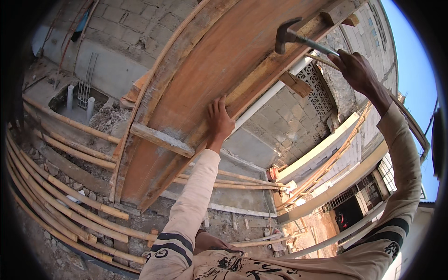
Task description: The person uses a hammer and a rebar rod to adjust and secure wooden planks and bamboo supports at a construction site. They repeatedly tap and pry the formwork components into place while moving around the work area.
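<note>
A long wooden formwork panel (200, 70), reddish-brown with rough battens along its edges, slants across the middle from lower left to upper right. My left hand (220, 117) grips the panel's right-hand batten (254, 84), its fingers bent over the wood and the thumb hidden. Raised at the upper right, my right hand (357, 72) is closed round the handle of a claw hammer (312, 43). The hammer's dark head is over the panel's upper right part, apart from my left hand. A short crosspiece (161, 139) spans the panel below my left hand.
Several bamboo poles (79, 212) lie at the lower left over rubble. Beyond them, two pipes (90, 108) and steel bars (85, 88) stand in a pit. A short wood block (296, 84) juts from the panel's right edge, near a white pipe (261, 105).
</note>
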Tool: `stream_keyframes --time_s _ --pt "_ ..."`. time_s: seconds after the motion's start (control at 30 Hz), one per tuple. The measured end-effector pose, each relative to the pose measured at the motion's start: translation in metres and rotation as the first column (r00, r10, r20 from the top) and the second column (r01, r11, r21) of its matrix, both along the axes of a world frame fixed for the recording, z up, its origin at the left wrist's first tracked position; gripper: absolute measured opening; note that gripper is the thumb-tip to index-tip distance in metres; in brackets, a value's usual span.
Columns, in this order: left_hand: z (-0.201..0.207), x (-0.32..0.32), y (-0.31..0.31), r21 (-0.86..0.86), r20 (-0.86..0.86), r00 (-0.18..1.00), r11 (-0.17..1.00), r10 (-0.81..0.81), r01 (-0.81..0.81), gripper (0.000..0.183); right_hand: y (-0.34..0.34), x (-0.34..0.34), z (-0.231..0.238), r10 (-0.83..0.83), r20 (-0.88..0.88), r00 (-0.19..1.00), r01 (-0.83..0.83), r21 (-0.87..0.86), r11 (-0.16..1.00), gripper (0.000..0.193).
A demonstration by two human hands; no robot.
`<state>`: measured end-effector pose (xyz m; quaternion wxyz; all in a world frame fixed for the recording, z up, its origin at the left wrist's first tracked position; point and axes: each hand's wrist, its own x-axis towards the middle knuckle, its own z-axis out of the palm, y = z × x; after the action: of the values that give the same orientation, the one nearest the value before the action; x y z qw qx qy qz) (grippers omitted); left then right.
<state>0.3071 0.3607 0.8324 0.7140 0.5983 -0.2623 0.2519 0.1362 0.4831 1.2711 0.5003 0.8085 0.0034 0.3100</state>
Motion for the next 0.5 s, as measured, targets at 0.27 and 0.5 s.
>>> stream_keyframes --time_s 0.27,0.5 --pt "-0.001 -0.026 -0.004 -0.041 0.033 0.999 0.999 -0.022 0.023 0.089 0.071 0.026 0.11 0.393 -0.053 0.918 -0.392 0.018 0.92 0.054" --pt "-0.008 -0.009 0.003 0.013 0.01 0.999 0.999 -0.033 0.032 0.096 0.017 0.013 0.006 -0.504 -0.129 0.854 0.499 -0.071 0.864 0.051"
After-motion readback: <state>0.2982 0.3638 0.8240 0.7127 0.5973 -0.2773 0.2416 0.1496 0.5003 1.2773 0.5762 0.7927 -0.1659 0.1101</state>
